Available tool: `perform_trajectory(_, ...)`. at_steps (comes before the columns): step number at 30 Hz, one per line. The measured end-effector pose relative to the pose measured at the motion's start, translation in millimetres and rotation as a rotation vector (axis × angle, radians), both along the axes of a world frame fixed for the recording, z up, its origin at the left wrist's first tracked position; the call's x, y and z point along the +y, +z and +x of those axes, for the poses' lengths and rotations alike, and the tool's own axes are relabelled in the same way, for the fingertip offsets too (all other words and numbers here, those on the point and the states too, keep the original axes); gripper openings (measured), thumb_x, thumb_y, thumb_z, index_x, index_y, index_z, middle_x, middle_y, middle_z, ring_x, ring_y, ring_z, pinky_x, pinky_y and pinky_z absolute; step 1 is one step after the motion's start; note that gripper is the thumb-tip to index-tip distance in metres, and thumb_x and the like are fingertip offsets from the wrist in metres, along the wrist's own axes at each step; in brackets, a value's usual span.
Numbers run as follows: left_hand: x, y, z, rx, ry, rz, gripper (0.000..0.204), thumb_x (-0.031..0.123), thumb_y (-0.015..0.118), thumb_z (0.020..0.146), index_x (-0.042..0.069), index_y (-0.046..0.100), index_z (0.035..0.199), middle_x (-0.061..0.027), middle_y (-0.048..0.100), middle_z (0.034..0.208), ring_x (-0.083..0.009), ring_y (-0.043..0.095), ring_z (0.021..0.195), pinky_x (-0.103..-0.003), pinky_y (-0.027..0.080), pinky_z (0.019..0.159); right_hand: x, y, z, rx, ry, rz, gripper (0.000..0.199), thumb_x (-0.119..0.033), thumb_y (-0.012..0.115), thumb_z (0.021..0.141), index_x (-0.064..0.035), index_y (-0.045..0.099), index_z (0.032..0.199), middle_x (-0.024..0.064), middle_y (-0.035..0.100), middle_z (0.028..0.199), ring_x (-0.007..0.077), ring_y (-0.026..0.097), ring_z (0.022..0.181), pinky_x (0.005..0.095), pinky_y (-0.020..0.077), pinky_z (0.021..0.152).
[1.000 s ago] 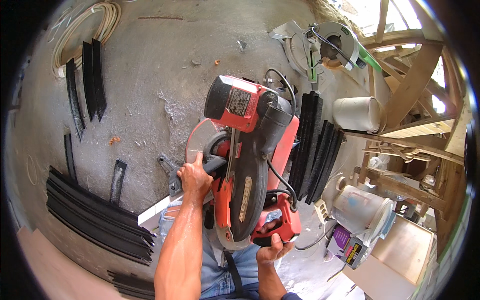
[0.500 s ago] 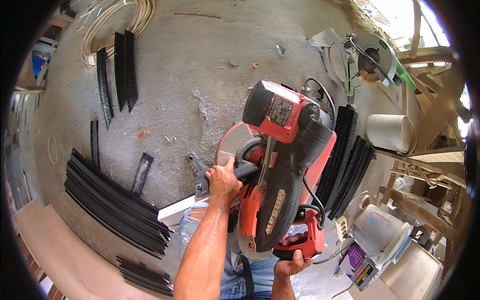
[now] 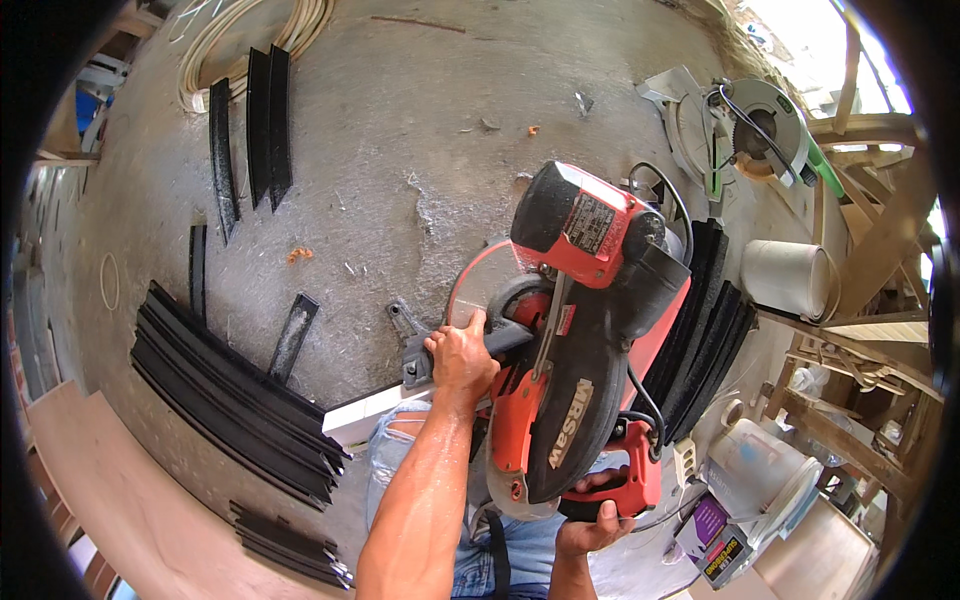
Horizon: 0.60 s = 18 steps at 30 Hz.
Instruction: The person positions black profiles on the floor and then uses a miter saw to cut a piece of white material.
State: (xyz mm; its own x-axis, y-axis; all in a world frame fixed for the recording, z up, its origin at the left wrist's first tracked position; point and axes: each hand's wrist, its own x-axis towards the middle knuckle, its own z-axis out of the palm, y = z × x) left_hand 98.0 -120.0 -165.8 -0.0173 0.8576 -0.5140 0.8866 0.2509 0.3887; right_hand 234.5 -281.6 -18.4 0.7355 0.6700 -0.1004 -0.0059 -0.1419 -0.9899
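A red and black miter saw (image 3: 570, 400) stands in front of me, its motor housing on the far side. My right hand (image 3: 590, 520) is wrapped round the red loop handle (image 3: 635, 480) at the near end, fingers through the opening. To the left of the saw head, my left hand (image 3: 462, 362) is closed over the grey metal fence (image 3: 415, 355), its index finger stretched toward the clear round guard (image 3: 485, 285). Any piece under the left palm is hidden. A white bar-like piece (image 3: 370, 415) sticks out to the left, below that hand. Fine dust coats my left forearm.
Black profile strips (image 3: 230, 390) lie stacked at left, with others (image 3: 268, 130) farther off and more (image 3: 700, 340) right of the saw. A green-handled miter saw (image 3: 760, 125), white bucket (image 3: 785, 280), purple and black box (image 3: 710, 540), wooden frame (image 3: 890, 230) and coiled hose (image 3: 205, 65) surround me.
The whole view has shifted slightly, so the saw and floor items sit a little farther right. Both hands keep the same holds, and the saw head shows no clear movement.
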Motion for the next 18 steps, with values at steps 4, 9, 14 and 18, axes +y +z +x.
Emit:
perform_trajectory(4, -2, 2, -3, -0.021, 0.018, -0.008, 0.059, 0.01, 0.078, 0.062, 0.013, 0.059, 0.118, -0.0332, 0.065, 0.101, -0.0485, 0.064, 0.099, -0.055, 0.046, 0.088, 1, 4, 0, -0.006, 0.04, -0.02, 0.055, -0.031, 0.057, 0.085, 0.0062, 0.051, 0.125, 0.0127, 0.06, 0.085, 0.02, 0.056, 0.071, 0.033, 0.0491, 0.065)
perform_trajectory(9, -1, 4, -5, 0.017, -0.013, 0.0, 0.063, 0.018, 0.084, 0.068, 0.012, 0.059, 0.126, -0.027, 0.069, 0.095, -0.0484, 0.066, 0.095, -0.057, 0.048, 0.084, 24, 37, 8, 0.022, 0.118, -0.083, 0.055, -0.032, 0.056, 0.089, 0.005, 0.046, 0.129, 0.0138, 0.058, 0.084, 0.0177, 0.056, 0.07, 0.0297, 0.0477, 0.065)
perform_trajectory(14, 5, 8, -4, -0.02, -0.007, -0.045, 0.058, 0.028, 0.089, 0.069, 0.012, 0.06, 0.116, -0.0239, 0.071, 0.099, -0.0455, 0.067, 0.101, -0.058, 0.048, 0.087, 83, 86, 38, 0.197, 0.131, -0.018, 0.058, -0.026, 0.063, 0.085, 0.0065, 0.046, 0.13, 0.0135, 0.06, 0.091, 0.0195, 0.06, 0.068, 0.0288, 0.0512, 0.06)
perform_trajectory(18, 11, 5, -8, -0.082, -0.015, 0.003, 0.057, 0.03, 0.089, 0.068, 0.011, 0.061, 0.113, -0.0217, 0.071, 0.103, -0.0419, 0.068, 0.105, -0.058, 0.049, 0.092, 134, 112, 74, 0.449, 0.224, 0.014, 0.042, -0.027, 0.059, 0.095, 0.0042, 0.059, 0.123, 0.0161, 0.072, 0.101, 0.0237, 0.072, 0.081, 0.0399, 0.0616, 0.076)
